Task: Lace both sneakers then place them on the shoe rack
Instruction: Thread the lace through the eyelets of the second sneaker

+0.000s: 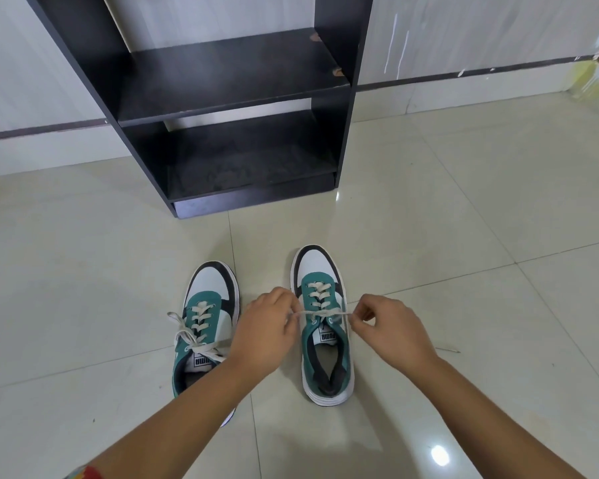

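On floor tiles point(83, 271) at six o'clock from the shoe rack point(229, 84), left sneaker point(208, 295) laced, right sneaker point(320, 267) at its three o'clock, left hand point(263, 330) and right hand point(391, 330) pinching its taut lace point(320, 313)

The shoe rack point(229, 77), beyond the right sneaker point(325, 340), was cut off by the top edge, so its upper shelves stayed out of sight. Left of the right sneaker, the left forearm point(173, 420) covered the heel of the left sneaker point(208, 285). The left hand point(263, 326) hid its own fingertips, and one end of the lace point(320, 312) vanished beneath them. Far beyond and to the right of that sneaker, a yellowish blur point(588, 77) met the frame's edge and could not be identified. Near the sneaker's right side, a thin sliver point(446, 349) on the floor point(498, 236) was too small to name. A colourful wristband point(87, 473) was clipped by the bottom edge.
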The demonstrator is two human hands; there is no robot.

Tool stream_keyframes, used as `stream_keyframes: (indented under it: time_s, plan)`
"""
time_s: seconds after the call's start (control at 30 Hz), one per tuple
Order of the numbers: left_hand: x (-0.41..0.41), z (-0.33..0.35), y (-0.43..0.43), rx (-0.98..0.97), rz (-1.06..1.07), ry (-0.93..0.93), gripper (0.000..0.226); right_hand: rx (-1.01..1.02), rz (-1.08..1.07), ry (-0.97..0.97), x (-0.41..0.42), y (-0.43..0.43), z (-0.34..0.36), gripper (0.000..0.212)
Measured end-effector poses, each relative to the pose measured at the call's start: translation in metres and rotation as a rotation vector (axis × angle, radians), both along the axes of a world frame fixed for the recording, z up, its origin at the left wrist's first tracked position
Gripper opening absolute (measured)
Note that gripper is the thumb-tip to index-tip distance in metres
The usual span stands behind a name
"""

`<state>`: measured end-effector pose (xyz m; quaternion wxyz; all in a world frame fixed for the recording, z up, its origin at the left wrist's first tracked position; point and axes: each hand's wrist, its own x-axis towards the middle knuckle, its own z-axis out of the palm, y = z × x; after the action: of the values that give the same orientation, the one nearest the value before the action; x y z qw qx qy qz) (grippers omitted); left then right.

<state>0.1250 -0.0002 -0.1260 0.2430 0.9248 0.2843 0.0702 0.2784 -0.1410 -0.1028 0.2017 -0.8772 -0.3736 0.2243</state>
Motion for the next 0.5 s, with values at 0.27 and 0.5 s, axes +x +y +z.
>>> stream_keyframes:
  time_s: [0.27,0.5]
  plan:
    - [-0.017,-0.008,0.006,0.057,0.017,0.179,0.022,-0.253,0.122,0.006,0.004,-0.012,-0.004,0.008]
    - [0.004,-0.003,-0.012,-0.013,-0.108,0.003,0.018,0.022,0.164,-0.058,-0.012,-0.001,-0.005,0.017]
